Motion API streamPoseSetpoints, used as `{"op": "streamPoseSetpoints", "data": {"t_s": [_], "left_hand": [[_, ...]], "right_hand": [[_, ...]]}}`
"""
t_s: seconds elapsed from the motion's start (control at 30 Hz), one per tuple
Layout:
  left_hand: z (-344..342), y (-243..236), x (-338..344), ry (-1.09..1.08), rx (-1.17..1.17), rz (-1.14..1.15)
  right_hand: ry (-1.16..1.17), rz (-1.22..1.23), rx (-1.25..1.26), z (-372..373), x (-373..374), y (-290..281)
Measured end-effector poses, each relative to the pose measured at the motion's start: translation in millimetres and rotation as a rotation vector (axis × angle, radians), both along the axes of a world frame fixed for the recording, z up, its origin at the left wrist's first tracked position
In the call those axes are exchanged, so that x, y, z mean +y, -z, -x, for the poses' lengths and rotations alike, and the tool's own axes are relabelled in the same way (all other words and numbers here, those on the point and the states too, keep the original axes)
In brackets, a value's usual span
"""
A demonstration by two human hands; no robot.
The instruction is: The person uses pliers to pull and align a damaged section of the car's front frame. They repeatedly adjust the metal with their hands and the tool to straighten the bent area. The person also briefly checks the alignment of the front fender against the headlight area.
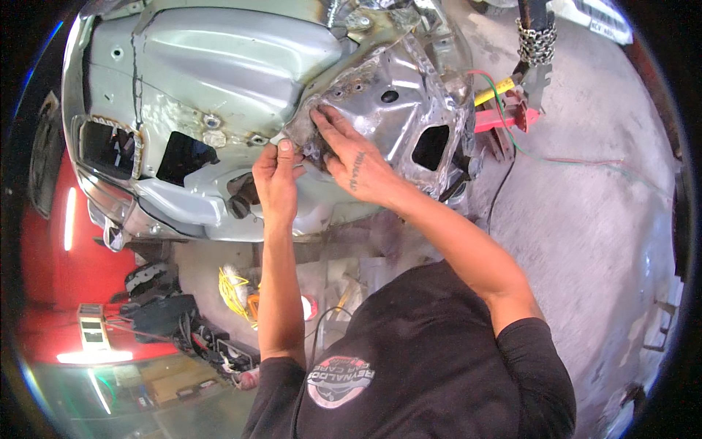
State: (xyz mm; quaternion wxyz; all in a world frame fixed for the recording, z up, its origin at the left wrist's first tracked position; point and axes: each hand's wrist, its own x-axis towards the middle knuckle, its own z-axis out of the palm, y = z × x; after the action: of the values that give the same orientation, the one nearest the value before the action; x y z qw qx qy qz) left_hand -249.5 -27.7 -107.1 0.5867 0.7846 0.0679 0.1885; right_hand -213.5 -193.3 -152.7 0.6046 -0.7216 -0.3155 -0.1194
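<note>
Head view, from left to right around the bare metal panel (401, 121): to its left spreads a pale car body shell (219, 55) with two dark openings (186, 157). At the panel's left edge sits the left hand (278, 175), fingers curled in and thumb nearly meeting them; whether they pinch a metal lip, I cannot tell. Just beside it, the right hand (360, 162) lies over the panel's left part, fingers outstretched and close together, tips touching the metal, thumb apart from them. The panel looks shiny and creased, with brownish patches, a dark oval hole (389, 96) and a larger opening (431, 147) toward its right side.
</note>
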Motion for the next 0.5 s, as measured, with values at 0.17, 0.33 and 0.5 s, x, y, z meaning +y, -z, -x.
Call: {"op": "streamPoseSetpoints", "data": {"t_s": [0.17, 0.33, 0.5], "left_hand": [[-1, -1, 0, 0.021, 0.004, -0.010], [-2, 3, 2, 0.014, -0.010, 0.012], [-2, 3, 2, 0.060, -0.011, 0.021]], "right_hand": [[0.056, 0.062, -0.168, 0, 11, 10], [0.055, 0.035, -0.080, 10, 13, 6], [0.079, -0.050, 0.013, -8, 18, -12]]}}
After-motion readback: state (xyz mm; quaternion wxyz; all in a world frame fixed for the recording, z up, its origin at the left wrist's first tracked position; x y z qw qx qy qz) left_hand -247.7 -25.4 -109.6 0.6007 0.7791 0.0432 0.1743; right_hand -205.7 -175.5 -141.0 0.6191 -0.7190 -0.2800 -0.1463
